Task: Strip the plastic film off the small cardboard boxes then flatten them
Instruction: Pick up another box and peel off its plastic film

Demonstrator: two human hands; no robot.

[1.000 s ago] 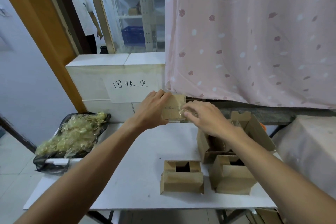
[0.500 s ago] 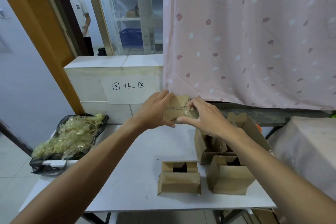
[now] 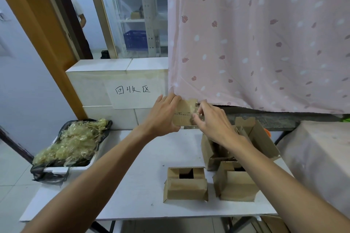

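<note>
Bracing the small brown cardboard box (image 3: 182,111) above the white tabletop (image 3: 132,176), left hand (image 3: 164,117) grip is clamping one end while right hand (image 3: 212,121) grip is pinching the clear plastic film (image 3: 194,115) at the other, probably for peel leverage.

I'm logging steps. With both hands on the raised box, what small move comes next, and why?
Probably pull the film away from the box: the right hand pinches crumpled clear film at the box's right edge, while the left hand grips its other end to steady it.
</note>
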